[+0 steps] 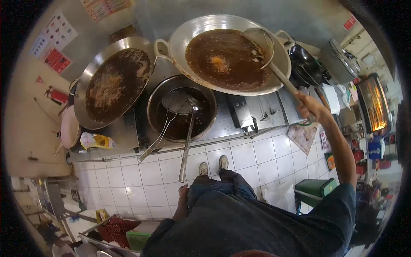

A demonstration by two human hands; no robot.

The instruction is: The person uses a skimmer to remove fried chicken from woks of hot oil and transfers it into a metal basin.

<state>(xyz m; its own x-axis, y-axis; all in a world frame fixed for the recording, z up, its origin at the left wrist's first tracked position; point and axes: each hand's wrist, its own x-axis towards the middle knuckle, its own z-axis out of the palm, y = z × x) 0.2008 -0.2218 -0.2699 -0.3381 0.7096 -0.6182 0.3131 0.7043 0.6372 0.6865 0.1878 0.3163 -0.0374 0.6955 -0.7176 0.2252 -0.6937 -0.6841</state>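
My right hand (311,107) is closed round the long handle of a skimmer (284,77), whose round head lies at the right side of the large wok (174,37) of brown bubbling oil. Pale pieces show beside the skimmer head, and an orange foamy patch floats near the middle of the oil. Low at my side, by my left hip, hangs my left hand (183,192); its fingers are too small and partly hidden to read. A dark pot (152,112) in front of the woks holds a ladle (187,147) and a wire-handled strainer (159,139).
A second wok (80,107) with bubbling oil stands at the left, near a yellow-and-white packet (96,141). Farther right are a black pan (305,64), a steel container (338,64) and a glowing orange heater (375,105). A green bin (316,188) stands on the tiled floor.
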